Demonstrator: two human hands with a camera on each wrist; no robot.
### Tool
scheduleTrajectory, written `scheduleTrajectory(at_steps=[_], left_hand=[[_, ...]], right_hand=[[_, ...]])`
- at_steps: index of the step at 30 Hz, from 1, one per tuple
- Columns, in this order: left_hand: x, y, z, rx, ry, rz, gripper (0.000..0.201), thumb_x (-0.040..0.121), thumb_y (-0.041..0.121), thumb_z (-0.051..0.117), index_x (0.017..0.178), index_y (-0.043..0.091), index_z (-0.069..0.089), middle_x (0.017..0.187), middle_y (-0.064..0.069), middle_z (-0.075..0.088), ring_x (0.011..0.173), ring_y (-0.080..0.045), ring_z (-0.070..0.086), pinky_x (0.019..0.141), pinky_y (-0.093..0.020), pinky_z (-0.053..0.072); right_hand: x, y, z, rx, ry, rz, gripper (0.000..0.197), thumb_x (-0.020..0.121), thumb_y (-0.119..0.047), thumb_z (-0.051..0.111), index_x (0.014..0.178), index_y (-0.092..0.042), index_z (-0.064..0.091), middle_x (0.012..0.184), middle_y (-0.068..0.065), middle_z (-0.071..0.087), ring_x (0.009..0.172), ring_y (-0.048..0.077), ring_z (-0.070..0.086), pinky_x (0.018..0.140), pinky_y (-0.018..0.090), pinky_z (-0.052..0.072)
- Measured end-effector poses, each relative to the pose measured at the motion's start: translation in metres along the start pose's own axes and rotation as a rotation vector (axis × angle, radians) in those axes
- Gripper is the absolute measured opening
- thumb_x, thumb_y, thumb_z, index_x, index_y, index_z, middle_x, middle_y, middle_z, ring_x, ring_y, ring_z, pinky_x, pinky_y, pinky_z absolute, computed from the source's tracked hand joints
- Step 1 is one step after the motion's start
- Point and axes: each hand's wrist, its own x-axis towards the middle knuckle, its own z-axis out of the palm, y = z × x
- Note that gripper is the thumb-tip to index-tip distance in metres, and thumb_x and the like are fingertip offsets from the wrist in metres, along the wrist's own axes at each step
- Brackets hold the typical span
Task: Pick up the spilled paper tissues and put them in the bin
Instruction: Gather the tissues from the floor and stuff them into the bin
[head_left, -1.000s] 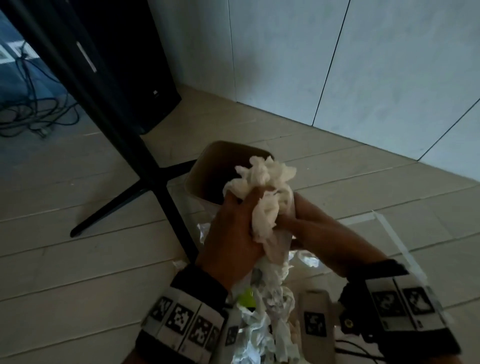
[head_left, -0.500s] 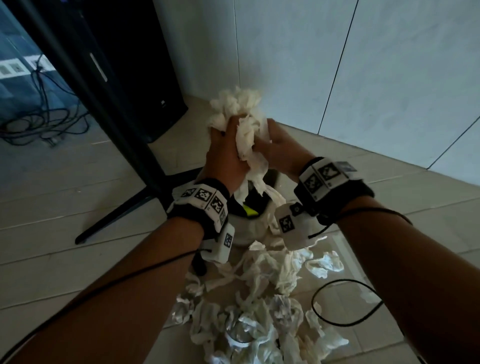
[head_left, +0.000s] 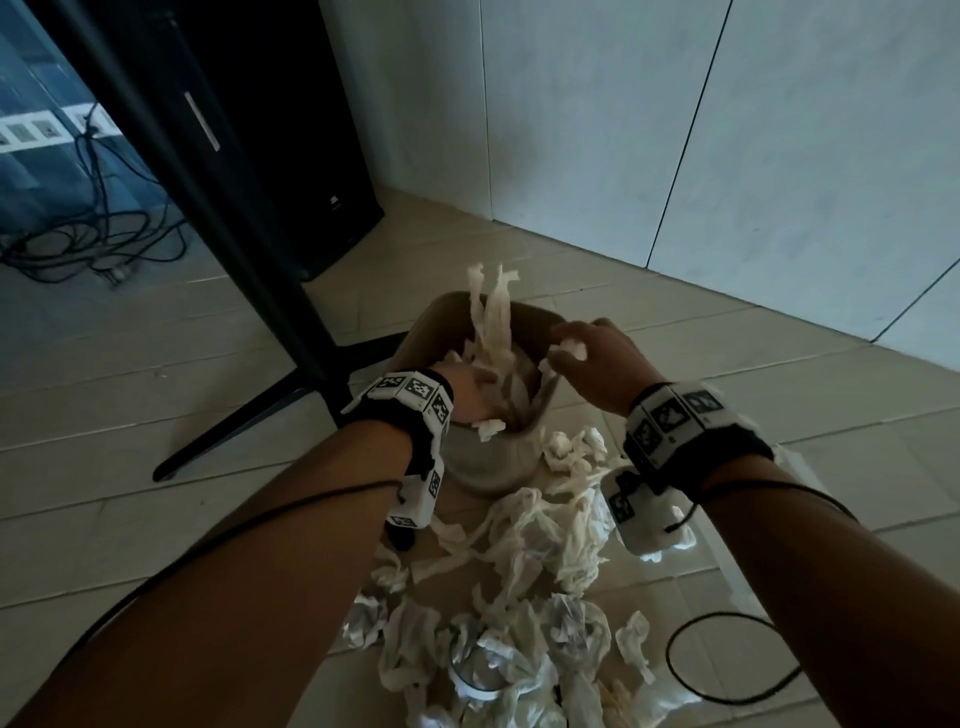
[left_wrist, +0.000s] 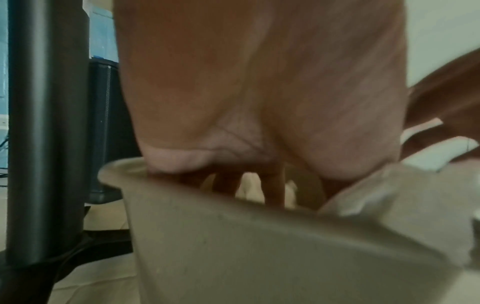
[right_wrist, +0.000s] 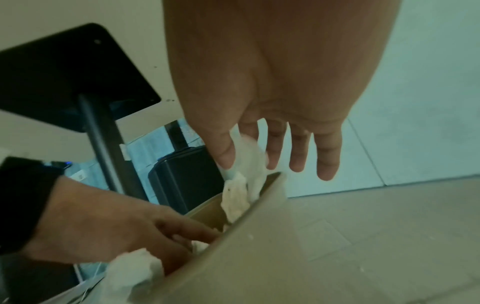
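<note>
Partly done, by the look of it. One bundle of tissues (head_left: 488, 332) going into the bin (head_left: 493, 457), strips standing up out of its mouth, a small scrap (head_left: 488, 428) draped over the near rim.

Left hand (head_left: 470, 395) down inside the bin among the tissues, fingers (left_wrist: 272, 189) pointing down past the rim (whether pressing or gripping: cannot tell). Right hand (head_left: 597, 364) over the right rim, fingers (right_wrist: 298, 148) spread and fairly straight, a wad (right_wrist: 246, 156) caught between thumb and forefinger, apparently on the way out of the grasp.

Most of the job left: a large heap of spilled tissues (head_left: 519, 597) on the floor just in front of the bin, reaching toward the near edge of the floor in view, with loose pieces (head_left: 574, 447) touching the bin's right side. Several more handfuls needed, probably.
</note>
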Motion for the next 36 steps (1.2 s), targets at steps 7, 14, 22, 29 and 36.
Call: scheduleTrajectory(at_steps=[7, 14, 22, 29, 36], left_hand=[[-0.068, 0.018, -0.004, -0.495, 0.787, 0.09, 0.033, 0.092, 0.051, 0.052, 0.113, 0.032, 0.069, 0.108, 0.006, 0.074, 0.099, -0.017, 0.069, 0.088, -0.036, 0.055], [-0.072, 0.038, 0.143, -0.744, 0.808, 0.044, 0.036, 0.088, 0.053, 0.047, 0.091, 0.027, 0.072, 0.078, 0.01, 0.072, 0.073, -0.003, 0.065, 0.068, -0.022, 0.055], [0.011, -0.015, 0.198, -0.516, 0.075, -0.315, 0.078, 0.084, 0.054, 0.06, 0.15, 0.04, 0.02, 0.165, 0.0, -0.002, 0.149, -0.039, 0.009, 0.118, -0.048, 0.027], [0.027, 0.013, 0.225, -0.804, -0.019, -0.238, 0.114, 0.048, 0.085, 0.067, 0.145, 0.043, 0.026, 0.148, 0.0, 0.042, 0.132, -0.027, 0.048, 0.102, -0.04, 0.047], [0.038, 0.07, 0.242, -0.779, -0.085, -0.011, 0.13, 0.04, 0.062, 0.083, 0.135, 0.069, -0.004, 0.159, 0.003, 0.025, 0.142, -0.03, 0.036, 0.104, -0.05, 0.046]], right_hand=[[-0.021, 0.065, 0.009, 0.175, 0.042, 0.182, 0.036, 0.093, -0.034, 0.057, 0.124, -0.017, 0.064, 0.124, 0.01, 0.067, 0.118, 0.025, 0.059, 0.092, 0.027, 0.037], [-0.031, 0.132, 0.063, 0.034, -0.164, 0.358, 0.043, 0.09, -0.033, 0.06, 0.13, -0.016, 0.057, 0.131, 0.02, 0.054, 0.115, 0.036, 0.058, 0.103, 0.038, 0.043], [-0.012, 0.18, 0.114, -0.134, -0.241, 0.397, 0.077, 0.082, -0.056, 0.063, 0.148, -0.034, 0.03, 0.156, 0.009, 0.023, 0.141, 0.04, 0.028, 0.115, 0.053, 0.03], [-0.019, 0.181, 0.149, -0.115, -0.433, 0.406, 0.107, 0.056, -0.083, 0.061, 0.148, -0.043, 0.024, 0.16, 0.007, 0.025, 0.143, 0.039, 0.029, 0.114, 0.057, 0.03], [-0.066, 0.164, 0.177, -0.035, -0.394, 0.394, 0.063, 0.078, -0.045, 0.07, 0.136, -0.028, 0.052, 0.14, 0.008, 0.05, 0.126, 0.031, 0.049, 0.107, 0.04, 0.04]])
